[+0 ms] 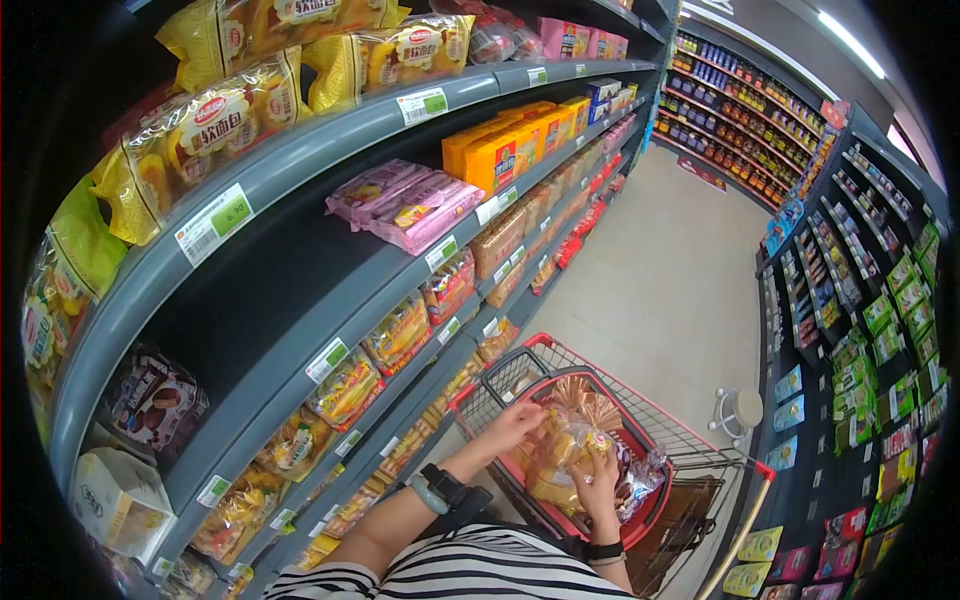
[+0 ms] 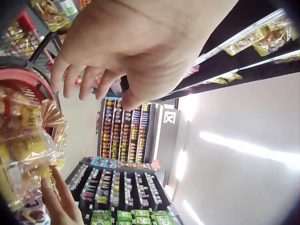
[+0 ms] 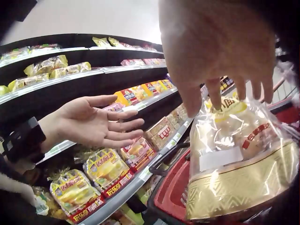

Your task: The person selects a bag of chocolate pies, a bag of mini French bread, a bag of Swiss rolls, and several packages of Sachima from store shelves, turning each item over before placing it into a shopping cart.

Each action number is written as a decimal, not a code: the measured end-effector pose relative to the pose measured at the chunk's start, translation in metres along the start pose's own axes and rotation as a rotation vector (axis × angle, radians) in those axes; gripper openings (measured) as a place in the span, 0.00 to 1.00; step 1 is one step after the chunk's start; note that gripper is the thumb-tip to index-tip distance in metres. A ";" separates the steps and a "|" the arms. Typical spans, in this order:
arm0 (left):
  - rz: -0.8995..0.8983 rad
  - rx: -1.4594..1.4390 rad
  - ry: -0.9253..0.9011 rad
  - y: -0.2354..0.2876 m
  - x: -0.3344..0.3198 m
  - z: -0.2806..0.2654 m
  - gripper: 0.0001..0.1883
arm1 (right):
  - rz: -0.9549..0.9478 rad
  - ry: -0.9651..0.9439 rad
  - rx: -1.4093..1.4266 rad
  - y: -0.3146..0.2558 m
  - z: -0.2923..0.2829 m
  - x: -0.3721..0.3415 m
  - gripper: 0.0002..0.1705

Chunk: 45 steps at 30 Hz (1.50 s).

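A clear and gold bag of bread (image 1: 558, 484) is gripped by my right hand (image 1: 602, 488) over the red basket (image 1: 645, 436). In the right wrist view the right hand's (image 3: 220, 56) fingers bend over the top of the bag (image 3: 234, 180), which hangs upright. My left hand (image 1: 512, 428) is off to the left of the bag. Its palm faces up and its relaxed fingers hold nothing, as the left hand (image 3: 96, 124) in the right wrist view shows. Other packages, one with a pleated gold wrapper (image 1: 592, 408), lie in the basket.
The basket sits in a wire cart with a handle (image 1: 740, 530) at the right. Shelves of packaged bread (image 1: 345, 385) run along the left. Across the aisle floor (image 1: 690, 240) stand racks of green packets (image 1: 885, 345), with a white stool (image 1: 740, 410) beside them.
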<state>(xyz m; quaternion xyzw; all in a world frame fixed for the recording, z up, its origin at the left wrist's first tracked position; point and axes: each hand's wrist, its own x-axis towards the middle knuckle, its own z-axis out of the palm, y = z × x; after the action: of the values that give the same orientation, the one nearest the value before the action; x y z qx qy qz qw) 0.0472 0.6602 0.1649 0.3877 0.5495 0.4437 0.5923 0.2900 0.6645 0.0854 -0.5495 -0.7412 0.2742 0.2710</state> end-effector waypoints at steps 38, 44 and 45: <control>1.079 0.510 0.916 0.171 0.004 -0.185 0.08 | 0.082 -0.565 1.317 -0.234 0.035 0.251 0.38; 1.173 0.542 0.529 0.161 0.006 -0.166 0.10 | 0.174 -0.542 1.702 -0.197 0.002 0.273 0.36; 1.168 0.536 0.515 0.161 0.010 -0.160 0.10 | 0.182 -0.527 1.703 -0.197 -0.006 0.270 0.36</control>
<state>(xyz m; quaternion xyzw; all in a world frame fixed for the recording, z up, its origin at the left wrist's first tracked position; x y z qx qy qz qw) -0.1281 0.7149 0.2992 0.6353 0.4644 0.6170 -0.0094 0.0952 0.8769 0.2557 -0.1381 -0.2785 0.8688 0.3853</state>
